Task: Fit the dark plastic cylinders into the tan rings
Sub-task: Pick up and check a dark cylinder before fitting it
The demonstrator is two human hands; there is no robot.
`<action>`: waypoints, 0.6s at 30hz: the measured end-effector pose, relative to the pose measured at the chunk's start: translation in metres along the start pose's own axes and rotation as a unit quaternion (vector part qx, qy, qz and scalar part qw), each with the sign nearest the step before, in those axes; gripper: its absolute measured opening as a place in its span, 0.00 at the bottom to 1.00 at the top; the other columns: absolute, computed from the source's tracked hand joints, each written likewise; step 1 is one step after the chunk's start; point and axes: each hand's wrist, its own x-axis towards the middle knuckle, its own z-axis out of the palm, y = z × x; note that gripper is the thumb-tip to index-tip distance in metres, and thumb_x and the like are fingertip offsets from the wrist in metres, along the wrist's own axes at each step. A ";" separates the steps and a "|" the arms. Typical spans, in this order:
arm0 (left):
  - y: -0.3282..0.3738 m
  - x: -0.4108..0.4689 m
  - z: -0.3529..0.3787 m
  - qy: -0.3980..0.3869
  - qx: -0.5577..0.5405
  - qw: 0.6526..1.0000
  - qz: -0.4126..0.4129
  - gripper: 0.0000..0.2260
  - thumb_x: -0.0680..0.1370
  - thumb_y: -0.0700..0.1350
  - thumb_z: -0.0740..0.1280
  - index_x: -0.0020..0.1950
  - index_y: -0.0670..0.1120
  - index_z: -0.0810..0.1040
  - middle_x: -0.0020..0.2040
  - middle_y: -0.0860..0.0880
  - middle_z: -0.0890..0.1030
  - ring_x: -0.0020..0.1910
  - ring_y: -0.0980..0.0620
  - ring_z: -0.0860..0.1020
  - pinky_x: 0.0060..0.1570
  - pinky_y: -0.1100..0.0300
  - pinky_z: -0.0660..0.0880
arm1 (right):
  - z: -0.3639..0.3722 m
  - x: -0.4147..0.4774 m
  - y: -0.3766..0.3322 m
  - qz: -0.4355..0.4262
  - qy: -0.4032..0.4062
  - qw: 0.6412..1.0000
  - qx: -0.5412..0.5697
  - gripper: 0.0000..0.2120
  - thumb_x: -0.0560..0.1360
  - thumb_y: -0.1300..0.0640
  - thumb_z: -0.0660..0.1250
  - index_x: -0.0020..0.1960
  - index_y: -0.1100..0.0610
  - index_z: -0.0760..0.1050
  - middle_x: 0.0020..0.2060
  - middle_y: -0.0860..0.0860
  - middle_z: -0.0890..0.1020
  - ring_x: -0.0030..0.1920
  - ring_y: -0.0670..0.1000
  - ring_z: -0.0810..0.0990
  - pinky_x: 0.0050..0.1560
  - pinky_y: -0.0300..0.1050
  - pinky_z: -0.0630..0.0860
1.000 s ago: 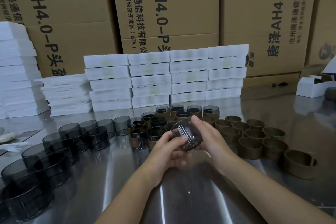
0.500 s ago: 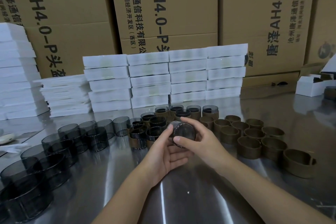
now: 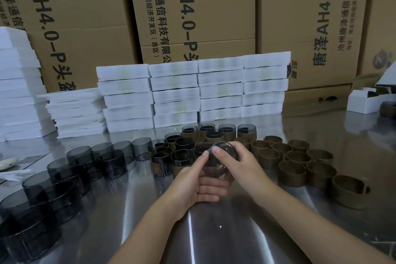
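The left forearm (image 3: pixel 150 231) and right forearm (image 3: pixel 310 216) come in from the bottom edge and converge on the dark cylinder (image 3: pixel 224 153). The left hand (image 3: pixel 196 185) sits under and left of the cylinder, palm up, fingers (image 3: pixel 211 189) curled beneath it, thumb against its left rim. The right hand (image 3: pixel 243 166) grips its right side, thumb across the top face.

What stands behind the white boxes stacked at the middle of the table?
Large brown cardboard cartons with printed text stand behind the white boxes. The boxes cover the cartons' lower parts, so their base cannot be seen.
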 end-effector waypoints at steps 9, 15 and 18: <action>0.001 -0.001 0.003 0.004 0.024 1.000 -0.006 0.34 0.66 0.69 0.60 0.52 0.41 0.82 0.45 0.40 0.86 0.38 0.49 0.85 0.31 0.62 0.78 | 0.000 0.000 -0.007 0.012 0.034 0.999 0.003 0.28 0.58 0.33 0.69 0.42 0.57 0.72 0.24 0.45 0.77 0.21 0.43 0.73 0.21 0.35 0.68; 0.001 -0.003 0.005 0.019 0.022 1.000 -0.003 0.26 0.78 0.63 0.57 0.60 0.43 0.79 0.49 0.41 0.86 0.43 0.46 0.85 0.35 0.61 0.79 | -0.001 0.002 -0.004 0.010 0.044 0.999 -0.004 0.21 0.68 0.38 0.70 0.39 0.55 0.70 0.25 0.48 0.77 0.22 0.45 0.73 0.21 0.37 0.67; 0.002 -0.004 0.006 0.018 0.011 1.000 -0.002 0.24 0.79 0.61 0.57 0.65 0.46 0.77 0.52 0.39 0.84 0.47 0.44 0.84 0.36 0.59 0.79 | 0.000 0.003 -0.001 0.006 0.046 0.999 -0.016 0.19 0.71 0.40 0.69 0.38 0.55 0.71 0.25 0.48 0.77 0.23 0.46 0.74 0.21 0.39 0.68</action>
